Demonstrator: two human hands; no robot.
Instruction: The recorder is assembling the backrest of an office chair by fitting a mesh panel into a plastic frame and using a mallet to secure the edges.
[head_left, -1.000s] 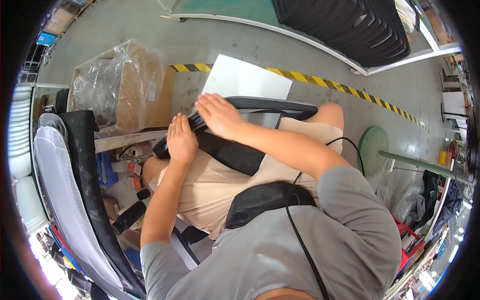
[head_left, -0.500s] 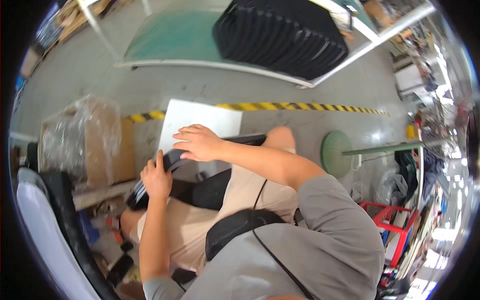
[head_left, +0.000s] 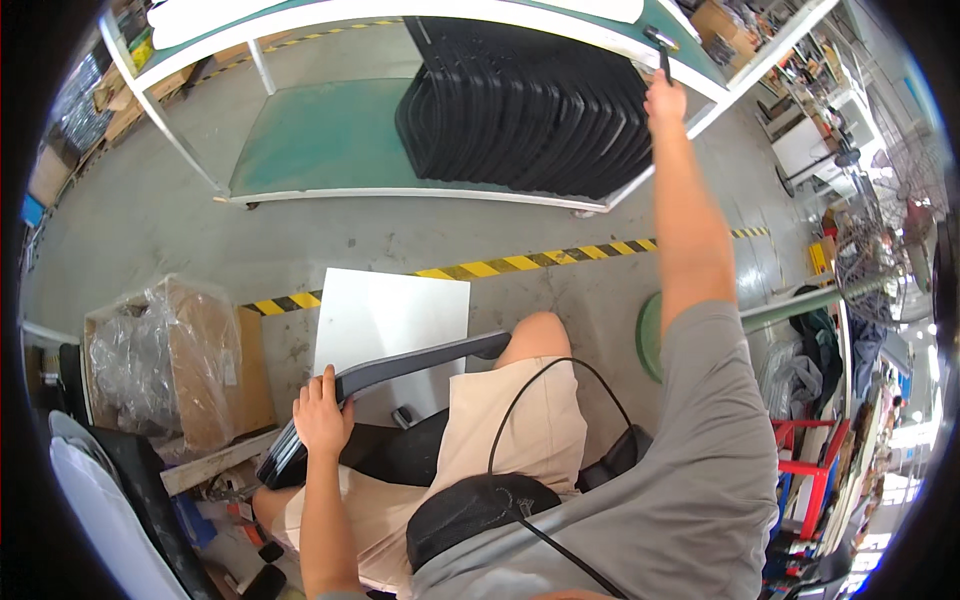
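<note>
A long, bent black part [head_left: 400, 368], like a chair armrest or frame piece, lies across my lap over the knees. My left hand [head_left: 323, 415] is closed around it near the bend, beside a shiny metallic section at its left end. My right arm stretches far forward to the right. At the rack's front edge, my right hand [head_left: 666, 102] grips the dark handle of a small hammer [head_left: 660, 42], its head resting at or just above the green top.
A white board [head_left: 390, 310] stands before my knees. Ahead is a white-framed rack [head_left: 330, 198] with stacked black curved parts [head_left: 520, 125] below. A plastic-lined carton [head_left: 215, 350] sits left; a green fan base [head_left: 650, 340] and red frame [head_left: 815, 460] are right.
My right hand has left the black part, reached forward to the right and taken hold of the hammer. My left hand stays on the part. The view has tilted up.
</note>
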